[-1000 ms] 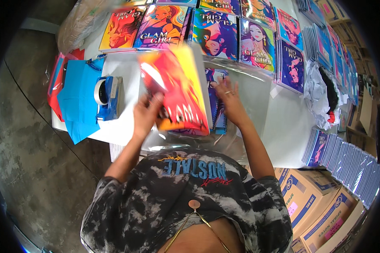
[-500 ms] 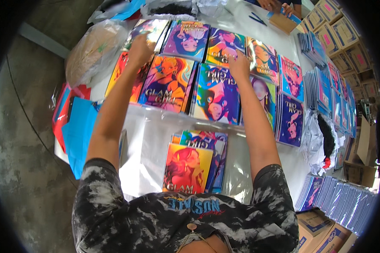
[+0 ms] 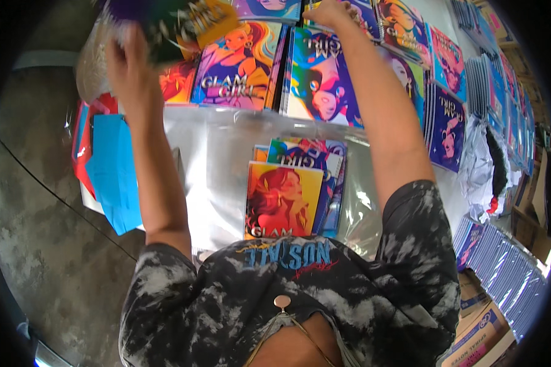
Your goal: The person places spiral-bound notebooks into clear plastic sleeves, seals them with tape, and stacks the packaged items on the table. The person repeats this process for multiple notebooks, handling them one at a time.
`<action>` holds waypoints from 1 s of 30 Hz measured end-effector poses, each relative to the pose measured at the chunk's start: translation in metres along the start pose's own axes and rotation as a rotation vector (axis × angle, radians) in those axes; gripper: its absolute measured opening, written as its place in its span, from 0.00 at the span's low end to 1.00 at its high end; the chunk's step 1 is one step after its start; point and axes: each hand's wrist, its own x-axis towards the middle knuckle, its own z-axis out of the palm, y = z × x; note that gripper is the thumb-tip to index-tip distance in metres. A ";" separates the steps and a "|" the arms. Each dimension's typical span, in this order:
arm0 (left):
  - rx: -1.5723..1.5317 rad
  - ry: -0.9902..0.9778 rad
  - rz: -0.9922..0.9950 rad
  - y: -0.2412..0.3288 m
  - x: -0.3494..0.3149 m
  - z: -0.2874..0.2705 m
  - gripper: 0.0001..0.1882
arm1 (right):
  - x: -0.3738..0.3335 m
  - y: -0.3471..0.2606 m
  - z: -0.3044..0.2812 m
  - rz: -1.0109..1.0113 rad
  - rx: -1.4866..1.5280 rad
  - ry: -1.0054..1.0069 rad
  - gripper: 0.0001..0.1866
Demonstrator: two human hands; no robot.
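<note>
The held notebook, dark with a yellow corner, is beyond the pile and well to its left, overlapping the red notebook. It looks light enough for one hand. The covers are probably stiff card over flexible pages, so a lone corner may bend and the body sag if pinched at one end. The glossy faces look slippery; the coil that shows on the purple notebook, right of the pile, suggests a bound edge that could snag a neighbour. Nothing looks fragile beyond corners and finish. The surest hold is along the spine or mid-edge, thumb on top and fingers flat beneath, taking all pages together.

The left hand is closed on the near left side of the held notebook; blur hides how the fingers and thumb sit. Its forearm runs nearly straight outward, left of the pile, the elbow slightly bent.

The right hand is farther out than the pile and a little to its right, palm down, fingers partly curled at the far notebooks. Whether it grips one or merely rests there, I cannot tell. Its forearm slants inward, passing right of the pile, over the blue notebook.
</note>
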 end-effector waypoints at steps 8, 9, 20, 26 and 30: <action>0.097 -0.636 -0.786 -0.004 -0.275 -0.097 0.11 | 0.016 0.088 -0.037 -0.675 1.265 0.205 0.19; 0.125 -0.661 -0.817 -0.006 -0.291 -0.099 0.11 | -0.020 0.100 -0.050 -0.785 1.390 0.100 0.21; -0.406 -0.085 -0.450 0.052 -0.207 -0.143 0.13 | -0.214 0.219 0.061 -1.373 -0.011 -0.092 0.29; 0.752 -0.974 -0.385 0.014 -0.268 -0.100 0.22 | -0.138 0.206 0.012 -1.138 0.108 0.308 0.23; 0.561 -0.697 -0.063 0.034 -0.189 -0.064 0.21 | -0.028 0.206 -0.019 -0.678 0.276 0.545 0.17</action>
